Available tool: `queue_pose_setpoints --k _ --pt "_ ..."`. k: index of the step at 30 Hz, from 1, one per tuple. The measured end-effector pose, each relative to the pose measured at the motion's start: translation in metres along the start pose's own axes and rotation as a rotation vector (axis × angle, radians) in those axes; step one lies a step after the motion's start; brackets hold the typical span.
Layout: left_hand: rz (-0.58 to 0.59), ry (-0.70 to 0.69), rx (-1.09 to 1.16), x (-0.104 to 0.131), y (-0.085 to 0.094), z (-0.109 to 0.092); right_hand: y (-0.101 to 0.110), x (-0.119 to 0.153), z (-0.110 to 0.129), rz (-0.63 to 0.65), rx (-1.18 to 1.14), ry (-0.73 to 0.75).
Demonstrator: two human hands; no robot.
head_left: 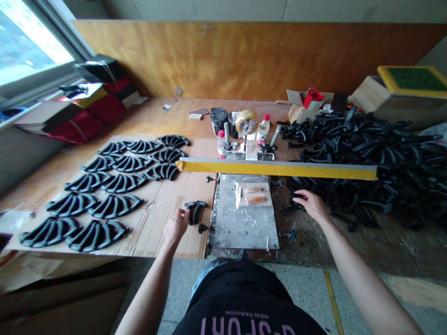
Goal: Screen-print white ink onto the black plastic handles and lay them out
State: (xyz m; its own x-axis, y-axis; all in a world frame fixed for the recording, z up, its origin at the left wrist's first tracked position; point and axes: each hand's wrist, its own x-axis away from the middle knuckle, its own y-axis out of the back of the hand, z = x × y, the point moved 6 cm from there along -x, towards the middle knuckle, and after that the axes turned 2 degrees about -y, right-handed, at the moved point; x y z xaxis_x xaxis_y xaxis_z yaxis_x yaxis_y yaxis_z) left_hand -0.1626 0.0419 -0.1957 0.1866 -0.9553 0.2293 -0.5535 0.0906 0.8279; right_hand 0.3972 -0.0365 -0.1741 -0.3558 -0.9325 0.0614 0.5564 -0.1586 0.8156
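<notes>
The pair of black curved pieces (197,211) lay side by side on the cardboard sheet (157,228), just left of the metal plate (244,228). From where I stood, the left hand (176,226) had its fingertips up against the nearer side of the pair, though I couldn't tell whether they pinched a piece or merely touched it. Over on the other side, the right hand (312,204) reached to the near edge of the dark heap (391,158), its fingers bent at a loose black part there; whether they had closed on it I couldn't make out.

Further left, more such pieces were nested into fans (115,207), set out in rows on the same cardboard. A yellow and grey bar (279,170) ran across above the plate, on which a clear packet (254,195) lay.

I judged each piece to be light and stiff, most likely hard plastic, and not easily broken. The smooth, rounded surface might slip a little under dry fingers, and the bend could make a piece roll or swing if pinched at one tip. The middle of the curved shank looked the surest hold; in the heap, where parts lay tangled, a neighbour could well catch and drag along.
</notes>
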Motion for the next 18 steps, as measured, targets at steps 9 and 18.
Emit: queue_pose_setpoints --k 9,18 --pt "0.083 -0.27 0.763 0.007 0.048 -0.141 -0.057 -0.026 0.185 0.387 -0.056 0.6" --pt "0.177 -0.435 1.149 0.038 0.082 -0.232 -0.112 -0.039 0.203 0.201 0.03 0.631"
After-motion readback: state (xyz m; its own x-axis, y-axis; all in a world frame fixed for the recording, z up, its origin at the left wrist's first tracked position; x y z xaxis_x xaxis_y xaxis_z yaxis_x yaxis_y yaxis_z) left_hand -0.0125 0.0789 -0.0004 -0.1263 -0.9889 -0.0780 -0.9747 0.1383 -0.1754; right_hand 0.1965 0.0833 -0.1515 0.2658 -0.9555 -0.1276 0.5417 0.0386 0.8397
